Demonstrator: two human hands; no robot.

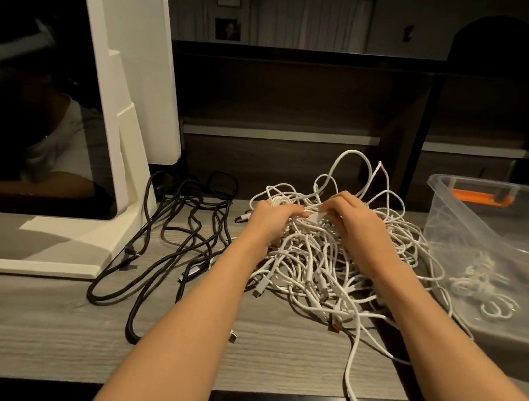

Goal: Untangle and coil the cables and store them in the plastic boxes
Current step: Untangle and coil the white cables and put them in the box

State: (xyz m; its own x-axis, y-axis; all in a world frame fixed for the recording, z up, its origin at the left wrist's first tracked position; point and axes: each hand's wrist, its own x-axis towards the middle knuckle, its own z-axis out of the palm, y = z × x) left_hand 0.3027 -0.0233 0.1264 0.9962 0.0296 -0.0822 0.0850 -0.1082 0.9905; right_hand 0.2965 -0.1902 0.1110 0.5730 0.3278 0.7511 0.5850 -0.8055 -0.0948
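White cables [322, 261] tangled; left hand [270, 218] and right hand [353, 221] pinch strands, fingers curled.

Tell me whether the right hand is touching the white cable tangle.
Touching. The head view shows the right hand pinching a strand atop the white cable tangle.

Grey wood-grain table [28, 329], dark front edge. Directly on it: tangled white cables [314, 270] under both hands, one strand trailing off the near edge below the right forearm. Black cables [177, 238] loose, just left of the left hand [268, 223]. Clear plastic box [462, 211] w/ orange clips right of the right hand [356, 225]. White stand base [49, 256] far left.
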